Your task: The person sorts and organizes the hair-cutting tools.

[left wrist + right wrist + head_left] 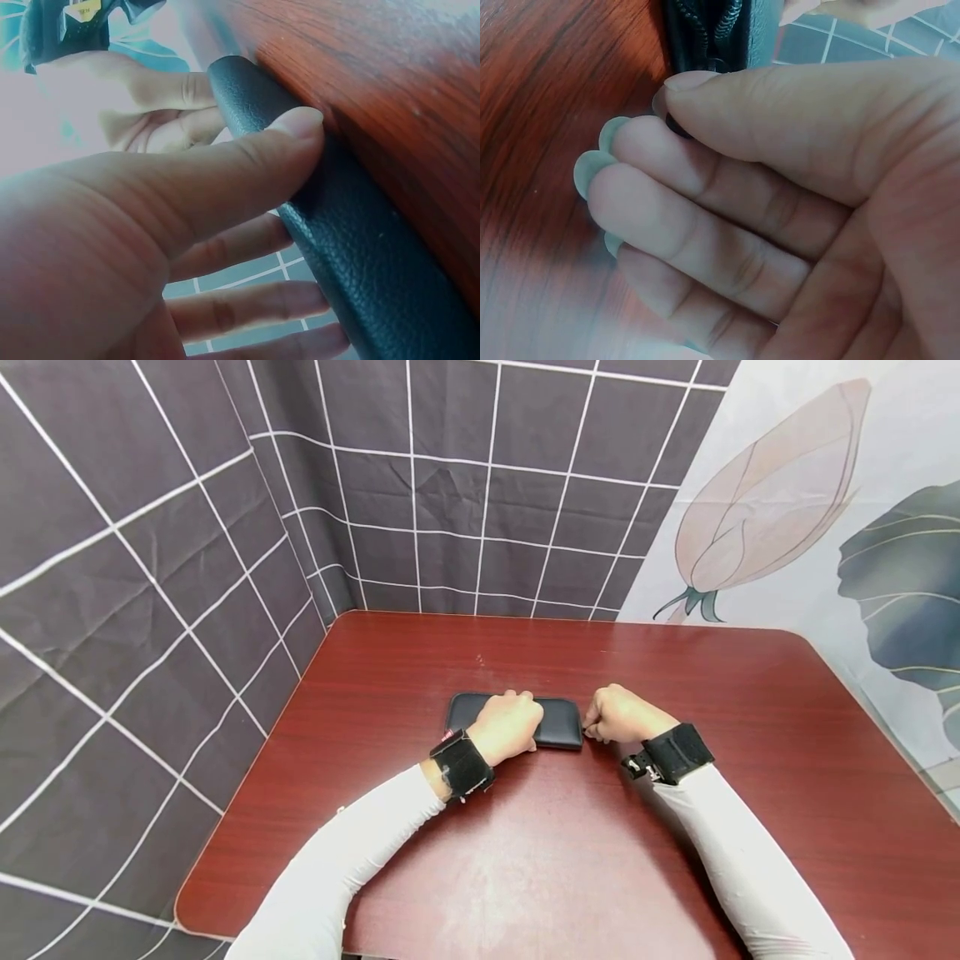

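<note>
A black leather-look zip wallet (pixel 559 725) lies on the table. Across its middle, my left hand (pixel 508 723) grips it, the thumb (pixel 255 161) on the near side and the fingers (pixel 240 307) beyond the far one. At the wallet's right end, my right hand (pixel 624 713) pinches a small dark zip pull (pixel 678 127) between thumb and index finger. In the right wrist view the zip teeth (pixel 727 21) part into two rows just above the thumb. Most of the pull is hidden by the fingertips.
The reddish-brown wooden table (pixel 480 877) has rounded corners. Dark cloth with a white grid (pixel 450 493) hangs behind and to the left. A pale cloth with a flower print (pixel 765 502) hangs at the right. Each wrist wears a black strap (pixel 678 752).
</note>
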`<action>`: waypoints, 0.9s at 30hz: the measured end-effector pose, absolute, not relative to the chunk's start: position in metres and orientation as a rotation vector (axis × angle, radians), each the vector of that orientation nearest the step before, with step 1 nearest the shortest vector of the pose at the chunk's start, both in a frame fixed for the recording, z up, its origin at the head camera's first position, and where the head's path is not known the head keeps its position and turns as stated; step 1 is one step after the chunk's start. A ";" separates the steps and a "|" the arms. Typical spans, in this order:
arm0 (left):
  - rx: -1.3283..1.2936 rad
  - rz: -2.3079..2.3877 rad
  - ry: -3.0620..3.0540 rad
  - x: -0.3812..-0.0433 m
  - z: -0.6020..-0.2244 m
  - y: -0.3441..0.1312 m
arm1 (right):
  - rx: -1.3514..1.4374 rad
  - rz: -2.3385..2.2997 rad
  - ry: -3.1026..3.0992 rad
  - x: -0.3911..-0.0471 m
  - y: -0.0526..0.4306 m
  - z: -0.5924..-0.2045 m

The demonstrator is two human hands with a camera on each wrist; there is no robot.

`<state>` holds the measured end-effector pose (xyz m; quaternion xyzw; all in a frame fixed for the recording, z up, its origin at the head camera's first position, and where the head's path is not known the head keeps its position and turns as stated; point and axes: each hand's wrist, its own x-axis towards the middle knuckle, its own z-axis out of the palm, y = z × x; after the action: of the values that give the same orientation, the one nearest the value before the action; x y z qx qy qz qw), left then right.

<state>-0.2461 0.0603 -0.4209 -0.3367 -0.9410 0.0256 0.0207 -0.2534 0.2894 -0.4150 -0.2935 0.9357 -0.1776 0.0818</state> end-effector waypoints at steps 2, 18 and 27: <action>-1.048 0.082 -2.920 -0.246 -0.421 0.060 | -0.890 -0.531 2.791 -0.253 0.289 -0.416; -1.049 0.073 -2.915 -0.246 -0.418 0.059 | -0.911 -0.561 2.765 -0.254 0.292 -0.413; -1.048 0.072 -2.926 -0.244 -0.416 0.059 | -0.949 -0.571 2.705 -0.253 0.294 -0.413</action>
<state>-0.2444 0.0591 -0.4162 -0.3371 -0.9411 0.0232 0.0163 -0.2533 0.2942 -0.4134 -0.3228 0.9199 -0.1943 0.1091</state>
